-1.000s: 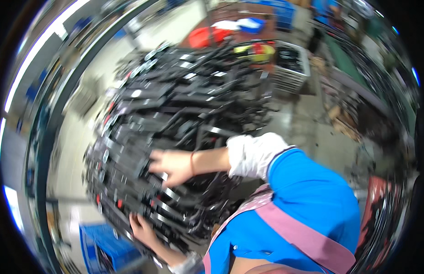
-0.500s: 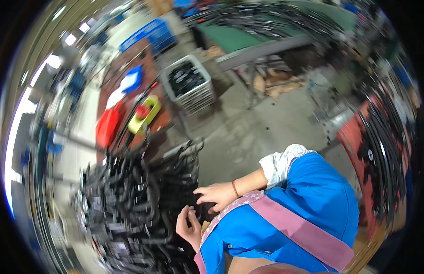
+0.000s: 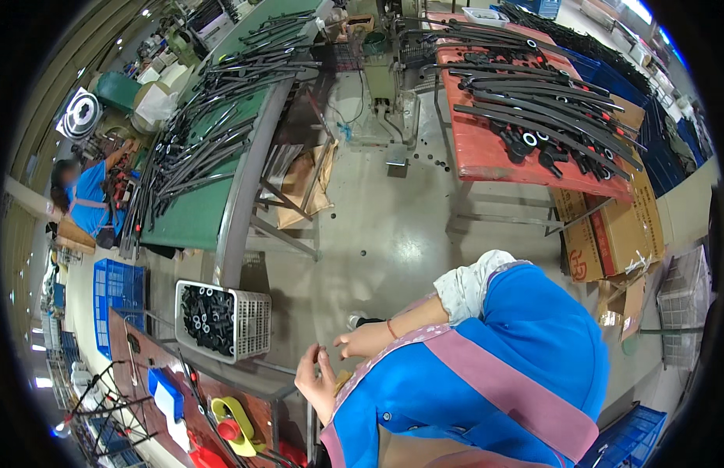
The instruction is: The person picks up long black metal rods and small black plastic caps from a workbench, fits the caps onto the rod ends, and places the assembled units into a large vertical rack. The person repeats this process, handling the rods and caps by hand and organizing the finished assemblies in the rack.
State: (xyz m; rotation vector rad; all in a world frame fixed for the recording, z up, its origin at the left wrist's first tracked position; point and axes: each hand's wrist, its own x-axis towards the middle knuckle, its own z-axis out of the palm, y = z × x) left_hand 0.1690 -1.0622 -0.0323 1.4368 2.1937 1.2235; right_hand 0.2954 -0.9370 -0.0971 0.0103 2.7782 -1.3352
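Observation:
Close to my body, at the lower middle, my left hand [image 3: 316, 381] is held up with its fingers slightly bent and apart. Nothing shows between them. My right hand [image 3: 365, 340] is beside it, just to the right, its loosely bent fingers pointing left and also holding nothing visible. Part of that hand is hidden by the apron's edge. The tip of a shoe [image 3: 360, 319] shows on the floor beyond it. Nearest to my left hand is the corner of a red-brown table [image 3: 253, 405]. On it are a yellow-green tape dispenser [image 3: 235, 429] and a blue-and-white box [image 3: 167, 394].
A white crate [image 3: 254, 324] of black parts stands left of my hands. Black rods lie on a green-topped table [image 3: 194, 218] and a red table [image 3: 486, 164]. A machine [image 3: 377, 74] stands between them. At the far left is a co-worker [image 3: 93, 195]. Cardboard boxes [image 3: 603, 234] stand at the right.
My view has swung to the right; the table with the tape dispenser now lies lower left. The pile of black parts beside my hands has left the picture. My right hand's fingers are less spread.

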